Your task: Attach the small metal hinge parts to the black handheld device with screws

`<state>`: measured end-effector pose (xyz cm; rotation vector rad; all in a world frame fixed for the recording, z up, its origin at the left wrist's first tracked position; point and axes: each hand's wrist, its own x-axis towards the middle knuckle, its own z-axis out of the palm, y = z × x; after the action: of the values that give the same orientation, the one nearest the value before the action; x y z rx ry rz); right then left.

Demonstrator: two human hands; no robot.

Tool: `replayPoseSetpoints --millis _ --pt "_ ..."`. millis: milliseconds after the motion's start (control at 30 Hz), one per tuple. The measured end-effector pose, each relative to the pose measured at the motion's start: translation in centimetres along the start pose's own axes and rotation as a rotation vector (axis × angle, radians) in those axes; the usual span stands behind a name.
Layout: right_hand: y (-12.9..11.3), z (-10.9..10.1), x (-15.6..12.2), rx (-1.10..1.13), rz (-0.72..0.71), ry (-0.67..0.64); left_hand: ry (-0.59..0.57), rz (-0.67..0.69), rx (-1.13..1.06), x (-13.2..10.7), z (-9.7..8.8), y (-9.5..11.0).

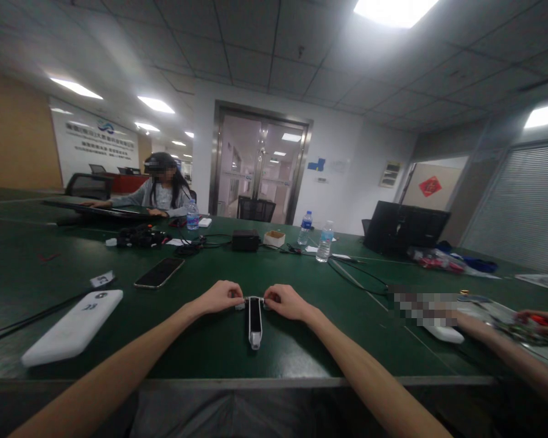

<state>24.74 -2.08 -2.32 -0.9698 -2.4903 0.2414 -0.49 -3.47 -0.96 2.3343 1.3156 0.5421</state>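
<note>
A slim, long device [254, 319] with a white frame, a black middle and a pale tapered near end lies on the green table [201, 353] in front of me. Its exact kind I cannot make out. At its far end, small pale parts stick out to both sides. My left hand [221, 297] is closed in a pinch at the left side part. On the opposite side, my right hand [287, 302] pinches the right side part, its fingers curled. Both wrists are low over the table. The fingers partly hide what they grip.
Left of me lie a white power bank [75, 325] and a phone [159, 272]. Farther back are a black box [245, 240], a small open carton [274, 238], cables and water bottles [325, 243]. At right, another person's arm [488, 340] reaches in; a person [162, 188] sits across.
</note>
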Motion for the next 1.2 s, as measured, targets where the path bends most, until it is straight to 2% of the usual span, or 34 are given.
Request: replayPoseSetpoints --millis 333,667,933,1200 --pt "0.0 0.1 0.0 -0.014 0.003 -0.009 0.055 0.015 -0.022 -0.1 -0.2 0.5" --pt "0.0 0.0 0.0 -0.007 -0.004 -0.006 -0.012 0.010 -0.003 -0.3 -0.3 0.6" --pt "-0.3 0.0 0.1 -0.013 0.010 -0.006 0.073 0.035 0.023 -0.2 -0.2 0.8" --pt "0.0 0.0 0.0 0.005 0.009 -0.009 0.002 0.010 0.044 -0.4 -0.3 1.0"
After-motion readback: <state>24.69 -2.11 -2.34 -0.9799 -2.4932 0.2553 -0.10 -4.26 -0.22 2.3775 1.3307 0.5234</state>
